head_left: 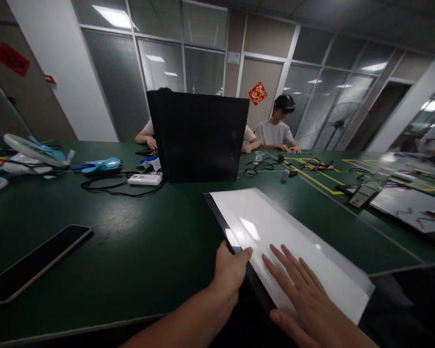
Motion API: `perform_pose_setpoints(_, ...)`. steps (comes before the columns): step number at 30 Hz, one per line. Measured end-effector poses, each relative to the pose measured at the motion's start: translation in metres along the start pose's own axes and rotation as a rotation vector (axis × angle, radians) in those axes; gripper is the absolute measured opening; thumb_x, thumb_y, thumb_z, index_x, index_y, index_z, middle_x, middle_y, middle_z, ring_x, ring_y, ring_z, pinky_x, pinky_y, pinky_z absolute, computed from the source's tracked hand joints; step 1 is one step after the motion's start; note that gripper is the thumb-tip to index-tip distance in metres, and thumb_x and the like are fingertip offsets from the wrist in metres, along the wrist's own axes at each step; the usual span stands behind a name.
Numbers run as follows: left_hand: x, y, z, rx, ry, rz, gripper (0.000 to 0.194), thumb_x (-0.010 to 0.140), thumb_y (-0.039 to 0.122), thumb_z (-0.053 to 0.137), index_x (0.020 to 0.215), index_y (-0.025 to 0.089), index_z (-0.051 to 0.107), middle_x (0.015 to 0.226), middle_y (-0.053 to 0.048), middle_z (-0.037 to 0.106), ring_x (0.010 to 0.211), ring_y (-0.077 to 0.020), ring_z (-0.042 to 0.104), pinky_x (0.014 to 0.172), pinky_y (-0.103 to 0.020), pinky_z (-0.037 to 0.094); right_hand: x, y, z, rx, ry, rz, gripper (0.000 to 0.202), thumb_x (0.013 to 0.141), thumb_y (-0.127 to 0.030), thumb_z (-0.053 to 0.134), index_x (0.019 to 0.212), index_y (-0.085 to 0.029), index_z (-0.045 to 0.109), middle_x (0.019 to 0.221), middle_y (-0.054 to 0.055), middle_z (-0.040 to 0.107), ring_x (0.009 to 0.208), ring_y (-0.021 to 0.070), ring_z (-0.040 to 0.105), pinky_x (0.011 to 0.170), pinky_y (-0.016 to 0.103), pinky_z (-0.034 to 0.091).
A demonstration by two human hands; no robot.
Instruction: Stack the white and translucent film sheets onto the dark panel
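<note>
A flat folder (279, 222) with white paper under a glossy clear cover and a black spine (219, 217) extends over the table's front edge, tilted slightly. My left hand (229, 270) grips it at the spine, thumb on the top face and the other fingers mostly hidden below. Resting flat on the white face is my right hand (300, 285), its fingers stretched out and its thumb near the spine. Light reflections show on the cover beside my left thumb.
A smartphone (39, 261) lies at left on the green table (148, 251). A large black box (203, 140) stands ahead. Cables and a white power strip (145, 180) are left of it. A clipboard-like board (413, 208) lies at right. Other people (275, 133) sit opposite.
</note>
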State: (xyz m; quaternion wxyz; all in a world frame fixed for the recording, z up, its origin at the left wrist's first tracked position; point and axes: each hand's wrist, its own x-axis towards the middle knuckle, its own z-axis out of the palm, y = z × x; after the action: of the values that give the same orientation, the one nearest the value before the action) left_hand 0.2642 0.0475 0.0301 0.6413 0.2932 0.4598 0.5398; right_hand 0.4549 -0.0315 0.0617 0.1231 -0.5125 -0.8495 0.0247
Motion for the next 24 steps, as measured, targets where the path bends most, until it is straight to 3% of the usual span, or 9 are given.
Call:
perform_pose_setpoints(3,0.003,-0.001,0.01,-0.016,-0.027,0.002,0.044,0.07,0.027,0.092,0.109,0.015,0.074,0.11,-0.016,0.081,0.097,-0.0293,0.078,0.085,-0.038,0.061,0.006,0.022,0.012,0.023,-0.171,0.107,0.068,0.105,-0.067,0.036,0.166,-0.046,0.015,0.174,0.001,0.017,0.158,0.0391,0.018,0.121,0.076,0.027)
perform_pose_setpoints(7,0.001,0.005,0.01,-0.038,-0.05,-0.009,0.035,0.075,0.032,0.086,0.104,0.016,0.077,0.11,-0.016,0.082,0.1,-0.0299,0.078,0.088,-0.037,0.059,0.006,0.071,0.022,0.045,-0.188,0.229,0.061,0.108,-0.066,0.026,0.166,-0.048,0.016,0.175,-0.003,0.013,0.16,0.0333,0.01,0.126,0.072,0.017)
perform_pose_setpoints(10,-0.005,0.015,-0.003,-0.047,-0.071,-0.049,0.033,0.071,0.033,0.087,0.097,0.016,0.078,0.101,-0.015,0.082,0.093,-0.0306,0.079,0.081,-0.038,0.06,0.007,0.113,0.026,0.042,-0.183,0.278,0.061,0.108,-0.067,0.024,0.166,-0.047,0.019,0.175,-0.003,0.015,0.161,0.0317,0.011,0.127,0.07,0.016)
perform_pose_setpoints(13,-0.015,0.03,-0.032,-0.053,-0.063,-0.086,0.04,0.067,0.039,0.089,0.098,0.017,0.079,0.098,-0.014,0.083,0.091,-0.0317,0.08,0.079,-0.039,0.061,0.007,0.152,0.032,0.022,-0.152,0.3,0.064,0.107,-0.069,0.024,0.166,-0.044,0.025,0.174,-0.001,0.02,0.161,0.032,0.012,0.126,0.071,0.016)
perform_pose_setpoints(16,-0.027,0.046,-0.078,-0.051,-0.006,-0.122,0.048,0.063,0.044,0.093,0.1,0.017,0.079,0.098,-0.014,0.083,0.092,-0.0336,0.08,0.081,-0.041,0.063,0.004,0.188,0.039,0.004,-0.097,0.309,0.068,0.105,-0.072,0.029,0.164,-0.04,0.034,0.173,0.002,0.025,0.16,0.0339,0.016,0.126,0.072,0.016)
perform_pose_setpoints(20,-0.044,0.062,-0.137,-0.093,0.267,-0.203,0.051,0.07,0.037,0.092,0.115,0.02,0.076,0.105,-0.012,0.083,0.094,-0.0345,0.081,0.082,-0.045,0.066,-0.004,0.23,0.041,0.003,-0.015,0.291,0.069,0.102,-0.071,0.033,0.16,-0.035,0.043,0.168,0.006,0.038,0.157,0.0336,0.03,0.125,0.069,0.026)
perform_pose_setpoints(24,-0.066,0.064,-0.163,-0.139,0.495,-0.186,0.048,0.081,0.028,0.083,0.127,0.025,0.07,0.109,-0.008,0.082,0.097,-0.031,0.08,0.086,-0.045,0.066,-0.01,0.257,0.032,-0.017,0.109,0.305,0.072,0.102,-0.066,0.03,0.152,-0.021,0.054,0.155,0.015,0.056,0.141,0.0342,0.055,0.117,0.059,0.046)
